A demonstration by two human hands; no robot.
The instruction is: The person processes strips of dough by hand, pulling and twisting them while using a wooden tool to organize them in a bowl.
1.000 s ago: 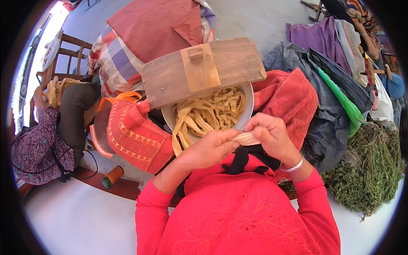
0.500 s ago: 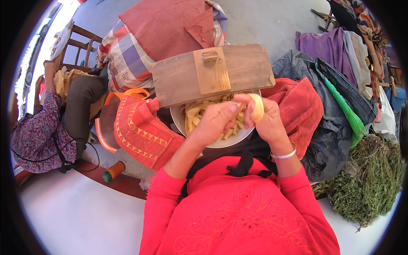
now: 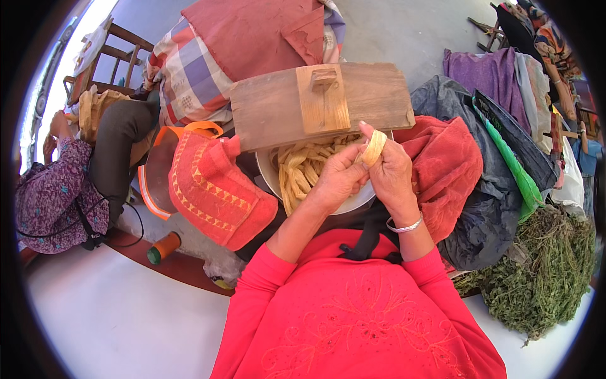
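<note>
Above a white bowl (image 3: pixel 360 204) my two hands meet. Pale yellow strands of plant fibre (image 3: pixel 298 165) lie coiled inside it. Around the fingers of my right hand (image 3: pixel 392 174) loops a flat yellow fibre band (image 3: pixel 374 149), and those fingers are curled closed on it. My left hand (image 3: pixel 343 179) is pinched shut right beside it, thumb against fingers. The piece in its fingertips looks like the same fibre, though my fingers mostly cover it. Over the bowl's far side leans a wooden board (image 3: pixel 265 114) with a raised block.
Red towels (image 3: pixel 211 196) (image 3: pixel 449 151) flank the bowl. Dark plastic sheeting (image 3: pixel 483 208) and a bundle of dried green plants (image 3: pixel 536 271) lie to the right. A cloth-covered heap (image 3: pixel 252 35) stands ahead. At left are an orange thread spool (image 3: pixel 165 247) and another person's patterned sleeve (image 3: pixel 60 196).
My left hand has moved lower and to the right, closer against my right hand. The fibre loop is still on my right fingers, and more strands in the bowl now show.
</note>
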